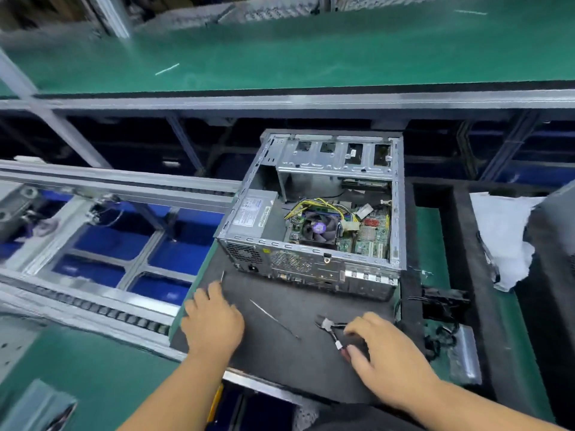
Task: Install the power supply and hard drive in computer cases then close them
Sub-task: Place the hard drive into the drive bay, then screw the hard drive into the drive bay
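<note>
An open computer case [395, 213] lies on its side on a black foam mat [295, 353]. A grey power supply [253, 213] sits in its left rear corner. The motherboard with its fan [317, 228] and yellow cables shows inside, and the metal drive cage [336, 157] spans the far end. My left hand [214, 318] rests flat on the mat, fingertips beside a small thin metal piece [222, 276]. My right hand [382, 353] grips the handles of small cutting pliers [328, 326] lying on the mat. A silver drive-like block with black cables [463, 353] lies right of the mat.
A thin strip [273, 318] lies on the mat between my hands. A roller conveyor rail [93, 306] runs on the left over blue bins. White wrapping [504, 237] and another dark case [553, 231] stand at the right. A green belt [311, 51] runs behind.
</note>
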Available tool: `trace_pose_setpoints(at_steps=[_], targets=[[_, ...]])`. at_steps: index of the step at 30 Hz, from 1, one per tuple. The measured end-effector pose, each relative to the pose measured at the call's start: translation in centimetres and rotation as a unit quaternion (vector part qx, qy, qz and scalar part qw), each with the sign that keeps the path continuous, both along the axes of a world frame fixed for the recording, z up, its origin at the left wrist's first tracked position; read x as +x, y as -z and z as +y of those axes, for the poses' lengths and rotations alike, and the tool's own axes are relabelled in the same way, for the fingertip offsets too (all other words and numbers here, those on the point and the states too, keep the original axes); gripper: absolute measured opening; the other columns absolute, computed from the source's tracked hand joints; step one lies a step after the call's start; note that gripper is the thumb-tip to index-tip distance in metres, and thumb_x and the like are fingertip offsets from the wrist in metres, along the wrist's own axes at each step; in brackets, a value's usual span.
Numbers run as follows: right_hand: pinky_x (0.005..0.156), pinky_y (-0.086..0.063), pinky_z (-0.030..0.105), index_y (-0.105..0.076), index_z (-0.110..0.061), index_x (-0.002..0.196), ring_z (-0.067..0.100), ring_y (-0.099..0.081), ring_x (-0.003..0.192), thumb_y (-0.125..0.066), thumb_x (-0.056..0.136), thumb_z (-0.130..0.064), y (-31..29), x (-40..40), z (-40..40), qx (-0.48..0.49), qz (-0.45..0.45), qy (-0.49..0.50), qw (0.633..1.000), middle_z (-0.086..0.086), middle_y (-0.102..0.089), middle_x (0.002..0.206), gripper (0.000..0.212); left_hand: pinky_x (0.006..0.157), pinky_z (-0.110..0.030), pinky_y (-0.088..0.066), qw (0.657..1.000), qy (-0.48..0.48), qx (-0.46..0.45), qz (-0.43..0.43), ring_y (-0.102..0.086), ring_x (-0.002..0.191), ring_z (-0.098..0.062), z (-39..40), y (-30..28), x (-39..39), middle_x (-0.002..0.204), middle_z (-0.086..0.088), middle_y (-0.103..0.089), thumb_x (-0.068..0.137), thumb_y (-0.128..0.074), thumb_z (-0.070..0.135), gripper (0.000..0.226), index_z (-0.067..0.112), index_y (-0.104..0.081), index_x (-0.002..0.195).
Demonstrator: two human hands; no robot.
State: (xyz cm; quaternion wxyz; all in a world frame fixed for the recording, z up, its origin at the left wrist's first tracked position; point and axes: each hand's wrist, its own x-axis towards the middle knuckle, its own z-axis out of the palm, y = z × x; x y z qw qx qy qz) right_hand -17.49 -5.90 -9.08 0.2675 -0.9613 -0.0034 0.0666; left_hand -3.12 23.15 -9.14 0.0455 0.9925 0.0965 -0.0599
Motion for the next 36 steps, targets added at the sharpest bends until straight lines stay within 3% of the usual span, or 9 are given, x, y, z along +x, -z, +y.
trace_pose_setpoints(at_steps=[4,7,10,12,14,18,25,30,36], targets=[[0.08,-0.04,0.021,-0.053,-0.045,0.116,0.002,-0.052,0.095,-0.052,0.094,-0.041,-1.5,0.3,-0.9,0.019,-0.009,-0.005,1.0,-0.025,-0.047,0.106,0.022,0.097,-0.05,-0.045,0.995,-0.061,-0.049,0.054,-0.052,0.12,-0.043,1.1,1.0,0.2,0.129,-0.019,-0.05,0.092,-0.048,0.014,0.029,0.011,-0.047,0.121],[0.088,-0.048,0.027,-0.053,-0.045,0.118,0.003,-0.056,0.098,-0.052,0.093,-0.041,-2.6,0.0,-2.1,0.077,-0.014,-0.008,0.997,-0.025,-0.05,0.11,0.025,0.076,-0.045,-0.054,0.95,-0.164,-0.263,0.018,-0.066,0.088,-0.039,-1.3,-1.0,-1.1,0.101,-0.022,-0.065,0.085,-0.053,0.011,0.018,0.005,-0.057,0.102],[0.081,-0.051,0.023,-0.047,-0.054,0.123,0.004,-0.059,0.091,-0.055,0.088,-0.054,-3.3,-0.3,-2.7,0.156,-0.007,-0.019,0.988,-0.025,-0.052,0.113,0.036,0.05,-0.033,-0.048,0.805,-0.212,-0.55,0.068,-0.065,0.055,-0.031,-5.9,-4.0,-4.6,0.07,-0.021,-0.068,0.084,-0.064,0.009,0.009,0.008,-0.055,0.084],[0.074,-0.052,0.02,-0.046,-0.06,0.127,0.007,-0.062,0.082,-0.066,0.085,-0.055,-3.7,-0.7,-3.0,0.23,-0.002,-0.018,0.973,-0.023,-0.054,0.115,0.047,0.051,-0.032,-0.051,0.696,-0.191,-0.672,0.164,-0.068,0.059,-0.031,-9.5,-6.0,-7.3,0.076,-0.021,-0.071,0.09,-0.07,0.006,0.015,0.008,-0.055,0.091],[0.079,-0.052,0.02,-0.046,-0.058,0.131,0.007,-0.065,0.089,-0.071,0.086,-0.051,-4.0,-1.4,-3.8,0.253,-0.03,-0.016,0.967,-0.022,-0.059,0.117,0.052,0.057,-0.032,-0.056,0.631,-0.144,-0.718,0.256,-0.069,0.066,-0.027,-13.3,-7.3,-9.2,0.089,-0.021,-0.073,0.088,-0.072,0.012,0.019,0.002,-0.062,0.101],[0.085,-0.045,0.009,-0.056,-0.051,0.119,0.0,-0.064,0.109,-0.061,0.096,-0.036,-4.5,-4.2,-7.2,0.255,-0.107,0.052,0.96,-0.027,-0.066,0.114,0.027,0.061,-0.026,-0.052,0.645,-0.065,-0.678,0.346,-0.066,0.07,-0.019,-19.4,-7.8,-10.9,0.089,-0.015,-0.072,0.082,-0.077,0.027,0.033,0.002,-0.072,0.103],[0.053,-0.045,0.013,-0.069,-0.039,0.089,0.008,-0.064,0.061,-0.069,0.085,-0.036,-3.5,-9.7,-17.0,0.273,-0.131,0.308,0.902,-0.016,-0.072,0.079,0.005,0.055,-0.023,-0.049,0.78,0.002,-0.536,0.324,-0.061,0.064,-0.015,-24.4,-4.5,-11.9,0.079,-0.007,-0.072,0.102,-0.06,0.018,0.012,0.007,-0.066,0.102],[0.058,-0.049,0.034,-0.064,-0.032,0.087,0.007,-0.055,0.055,-0.059,0.079,-0.044,-2.0,-11.4,-20.3,0.197,-0.036,0.3,0.933,-0.019,-0.069,0.079,0.016,0.056,-0.023,-0.052,0.841,0.006,-0.484,0.241,-0.062,0.064,-0.015,-25.0,-2.4,-12.5,0.079,-0.008,-0.072,0.099,-0.058,0.007,0.011,0.01,-0.069,0.095],[0.063,-0.054,0.035,-0.053,-0.04,0.088,0.007,-0.061,0.066,-0.053,0.084,-0.053,0.5,-12.0,-17.9,0.075,0.074,0.184,0.977,-0.013,-0.069,0.079,0.014,0.067,-0.031,-0.057,0.841,0.001,-0.489,0.232,-0.067,0.071,-0.019,-25.5,-1.6,-13.3,0.083,-0.011,-0.071,0.091,-0.061,-0.004,0.018,0.011,-0.069,0.098]])
